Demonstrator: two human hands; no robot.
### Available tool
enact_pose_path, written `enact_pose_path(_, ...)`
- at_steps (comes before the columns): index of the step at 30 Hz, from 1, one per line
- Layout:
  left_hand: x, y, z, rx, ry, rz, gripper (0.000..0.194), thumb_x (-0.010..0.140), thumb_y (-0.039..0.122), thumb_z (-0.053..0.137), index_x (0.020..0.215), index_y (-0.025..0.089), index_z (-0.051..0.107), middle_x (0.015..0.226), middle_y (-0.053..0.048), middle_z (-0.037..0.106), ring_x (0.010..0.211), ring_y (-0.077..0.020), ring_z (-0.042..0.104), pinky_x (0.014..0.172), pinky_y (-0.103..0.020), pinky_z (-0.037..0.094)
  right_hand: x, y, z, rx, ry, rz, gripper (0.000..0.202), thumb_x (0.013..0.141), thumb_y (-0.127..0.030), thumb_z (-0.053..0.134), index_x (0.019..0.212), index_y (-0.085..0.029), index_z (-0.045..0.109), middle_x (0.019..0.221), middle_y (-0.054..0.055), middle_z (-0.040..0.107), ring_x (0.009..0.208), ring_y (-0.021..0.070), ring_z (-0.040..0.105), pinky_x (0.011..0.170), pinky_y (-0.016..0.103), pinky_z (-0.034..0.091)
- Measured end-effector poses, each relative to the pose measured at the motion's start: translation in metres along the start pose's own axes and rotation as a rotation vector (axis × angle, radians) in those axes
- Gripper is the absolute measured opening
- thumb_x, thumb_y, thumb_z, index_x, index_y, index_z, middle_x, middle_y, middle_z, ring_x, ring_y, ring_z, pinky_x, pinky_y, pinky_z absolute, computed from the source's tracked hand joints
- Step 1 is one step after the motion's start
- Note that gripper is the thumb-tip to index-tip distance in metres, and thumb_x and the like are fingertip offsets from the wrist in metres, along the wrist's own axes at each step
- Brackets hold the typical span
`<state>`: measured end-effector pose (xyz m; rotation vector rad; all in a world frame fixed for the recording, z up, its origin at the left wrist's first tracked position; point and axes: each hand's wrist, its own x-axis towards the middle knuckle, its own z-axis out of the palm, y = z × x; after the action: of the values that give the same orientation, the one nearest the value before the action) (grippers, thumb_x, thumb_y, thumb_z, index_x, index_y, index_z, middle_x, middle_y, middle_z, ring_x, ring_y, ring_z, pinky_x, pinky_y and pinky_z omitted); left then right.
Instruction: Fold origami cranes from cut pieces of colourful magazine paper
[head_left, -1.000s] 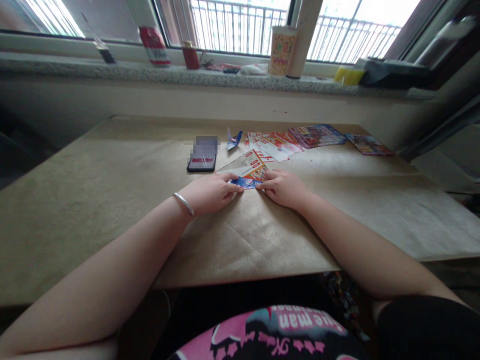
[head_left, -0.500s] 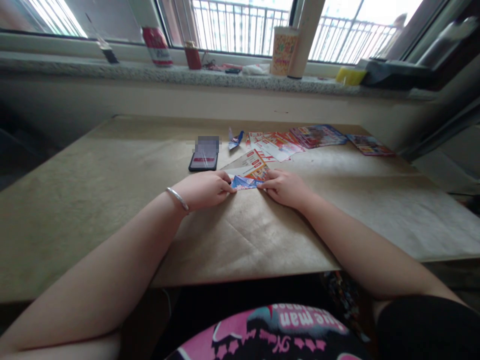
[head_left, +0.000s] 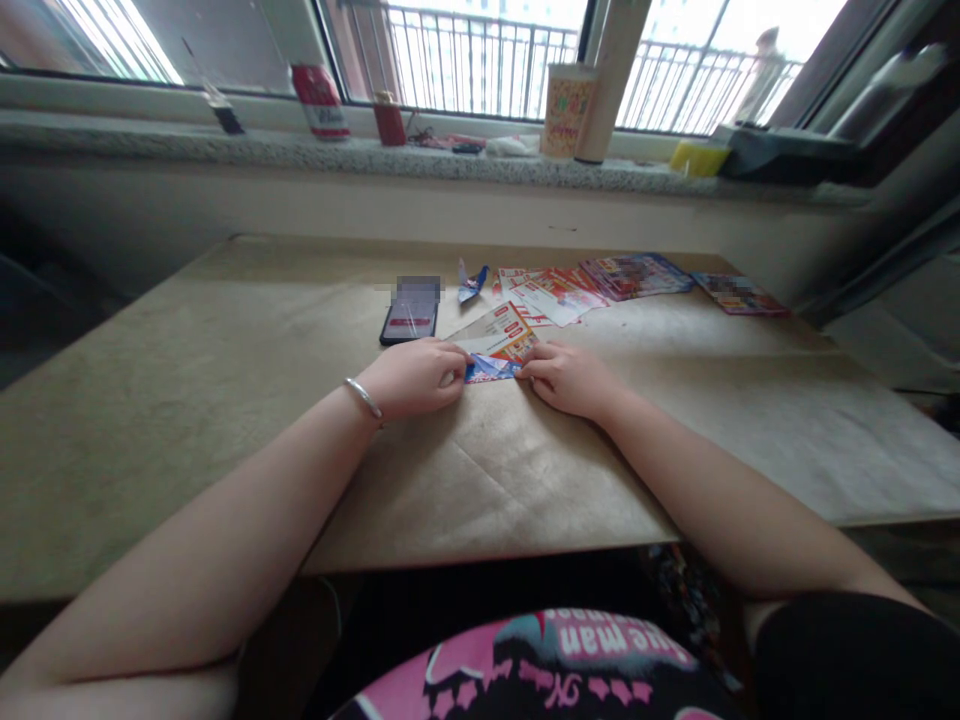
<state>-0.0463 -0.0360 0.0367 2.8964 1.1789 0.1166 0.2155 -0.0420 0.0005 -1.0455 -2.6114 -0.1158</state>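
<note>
A printed paper sheet (head_left: 491,335) lies on the table in front of me, its near edge folded up and showing a blue patterned side. At the left end of that fold, my left hand (head_left: 427,376) grips the paper with its fingers closed; a silver bracelet circles the wrist. The right end of the fold is pinched by my right hand (head_left: 566,378). Just beyond my left hand lies a phone (head_left: 411,312) with its screen lit. A small folded blue paper piece (head_left: 472,283) stands behind the sheet.
Red and white leaflets (head_left: 559,294), a stack of colourful leaflets (head_left: 637,274) and another small stack (head_left: 739,293) lie along the table's back right. The windowsill (head_left: 450,166) holds a red can (head_left: 320,102), a patterned cup (head_left: 568,110) and a yellow item (head_left: 699,158).
The fingers of my left hand have shifted slightly up along the folded edge, and the thumb is tucked in more. My right hand stays at its end. The view has tilted slightly.
</note>
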Motion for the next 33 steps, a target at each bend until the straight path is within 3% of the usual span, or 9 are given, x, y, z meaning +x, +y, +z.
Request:
enact_pose_path(2,0.004,0.002,0.009,0.042,0.081,0.009,0.027,0.086,0.033,0.055,0.103,0.019,0.070,0.105,-0.006,0.070,0.097,-0.0228,0.063,0.088,-0.034,0.050,0.001,0.000,0.000,0.018,0.018,-0.013,0.025,0.086,-0.016,0.051,0.097,-0.022,0.073,0.107,0.005,0.070,0.096,0.0208,0.059,0.086,0.033,0.044)
enact_pose_path(5,0.010,0.004,0.019,0.086,0.173,0.007,0.034,0.088,0.041,0.056,0.113,0.020,0.066,0.108,-0.008,0.069,0.096,-0.0241,0.062,0.081,-0.034,0.051,0.002,-0.001,0.001,0.021,0.055,0.018,0.021,0.087,-0.020,0.054,0.098,-0.022,0.071,0.103,0.005,0.071,0.093,0.0219,0.058,0.087,0.035,0.044)
enact_pose_path(11,0.016,0.011,0.022,0.229,0.244,0.101,0.027,0.094,0.029,0.049,0.082,0.017,0.070,0.082,-0.007,0.071,0.073,-0.0188,0.063,0.064,-0.030,0.044,0.006,-0.007,0.004,0.030,0.111,0.090,0.013,0.083,-0.023,0.060,0.093,-0.022,0.069,0.095,0.005,0.071,0.090,0.0232,0.056,0.084,0.036,0.043)
enact_pose_path(16,0.019,0.019,0.028,0.157,0.364,0.068,0.024,0.089,0.025,0.049,0.078,0.016,0.068,0.076,-0.005,0.070,0.064,-0.0163,0.062,0.058,-0.028,0.039,0.008,-0.014,0.002,0.089,0.140,0.168,0.008,0.083,-0.022,0.058,0.085,-0.022,0.066,0.090,0.005,0.070,0.089,0.0221,0.057,0.079,0.033,0.044)
enact_pose_path(23,0.022,0.023,0.034,0.096,0.414,0.050,0.018,0.087,0.024,0.052,0.077,0.018,0.066,0.075,-0.003,0.068,0.065,-0.0159,0.061,0.058,-0.027,0.039,0.011,-0.020,0.004,0.282,0.194,0.184,0.007,0.080,-0.016,0.056,0.080,-0.021,0.061,0.083,0.003,0.066,0.083,0.0185,0.057,0.079,0.030,0.044)
enact_pose_path(33,0.022,0.028,0.034,0.077,0.465,0.104,0.023,0.093,0.032,0.052,0.078,0.017,0.063,0.077,-0.003,0.066,0.070,-0.0159,0.059,0.061,-0.028,0.038,0.013,-0.025,0.003,0.293,0.202,0.175,0.007,0.073,-0.014,0.055,0.073,-0.021,0.054,0.077,0.002,0.060,0.078,0.0172,0.053,0.071,0.028,0.041)
